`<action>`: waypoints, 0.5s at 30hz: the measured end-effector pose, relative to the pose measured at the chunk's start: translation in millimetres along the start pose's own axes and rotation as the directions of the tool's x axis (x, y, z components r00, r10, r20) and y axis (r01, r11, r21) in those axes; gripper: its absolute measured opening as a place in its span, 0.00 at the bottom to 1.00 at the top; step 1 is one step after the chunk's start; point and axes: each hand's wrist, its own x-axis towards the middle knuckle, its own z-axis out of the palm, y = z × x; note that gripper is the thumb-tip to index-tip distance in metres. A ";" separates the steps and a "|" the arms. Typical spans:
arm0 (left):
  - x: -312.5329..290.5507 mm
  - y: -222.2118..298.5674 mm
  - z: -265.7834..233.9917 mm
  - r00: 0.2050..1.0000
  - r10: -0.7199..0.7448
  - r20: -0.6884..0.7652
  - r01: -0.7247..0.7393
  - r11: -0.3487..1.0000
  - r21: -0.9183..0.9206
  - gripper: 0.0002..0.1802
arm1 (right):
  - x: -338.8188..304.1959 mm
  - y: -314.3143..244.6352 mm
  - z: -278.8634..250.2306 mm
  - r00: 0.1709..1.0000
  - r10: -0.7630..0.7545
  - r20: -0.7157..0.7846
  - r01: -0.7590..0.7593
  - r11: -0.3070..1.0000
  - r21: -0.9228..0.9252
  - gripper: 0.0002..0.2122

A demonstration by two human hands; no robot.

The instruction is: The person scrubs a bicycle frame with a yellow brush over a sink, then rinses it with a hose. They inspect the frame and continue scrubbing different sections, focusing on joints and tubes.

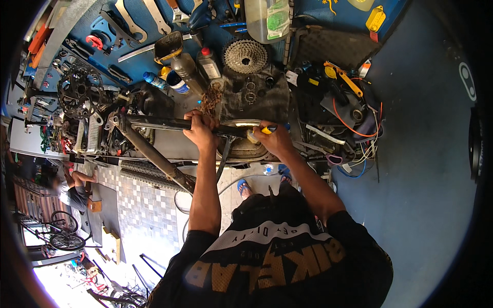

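Observation:
A dark bicycle frame (154,156) reaches in from the left over the bench edge. My left hand (201,129) is closed around its upper tube. A short yellow-and-black brush (267,130) with a pale tan end sits in my right hand (277,141), fingers wrapped round it. The brush end is at the right end of the frame, over a shallow metal basin (233,153). My fingers hide part of the brush, so its contact with the tube cannot be made out.
Behind my hands are a dirty cloth (277,97), a large cassette (246,56), a dark bottle (188,73) and a red-capped bottle (208,63). Bike parts crowd the bench's left; cables (365,149) hang at its right. A tire (149,174) lies below. Another person (72,192) sits far left.

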 end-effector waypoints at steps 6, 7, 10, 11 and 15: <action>5.2 0.7 -5.1 0.999 -0.031 -0.037 0.030 0.999 -0.024 0.04 | 1.2 34.8 2.6 0.988 0.122 0.094 -0.138 0.972 0.189 0.11; 6.4 0.6 -5.5 1.000 0.002 -0.009 -0.002 1.000 -0.002 0.04 | -1.9 38.0 2.6 0.997 -0.001 0.080 -0.011 0.989 0.144 0.11; 7.0 -0.2 -6.5 1.000 0.007 -0.008 -0.007 1.000 0.014 0.05 | -9.6 39.6 -1.6 0.989 -0.077 0.128 0.080 0.996 -0.024 0.12; 7.3 -0.3 -6.4 1.000 0.000 -0.011 0.000 1.000 0.017 0.05 | -9.9 37.2 -3.9 0.991 -0.026 0.130 0.041 0.992 -0.115 0.12; 6.5 -0.1 -6.5 1.000 -0.012 -0.005 0.012 1.000 -0.016 0.05 | -0.1 17.2 -6.0 0.972 0.226 0.060 -0.229 0.972 0.058 0.14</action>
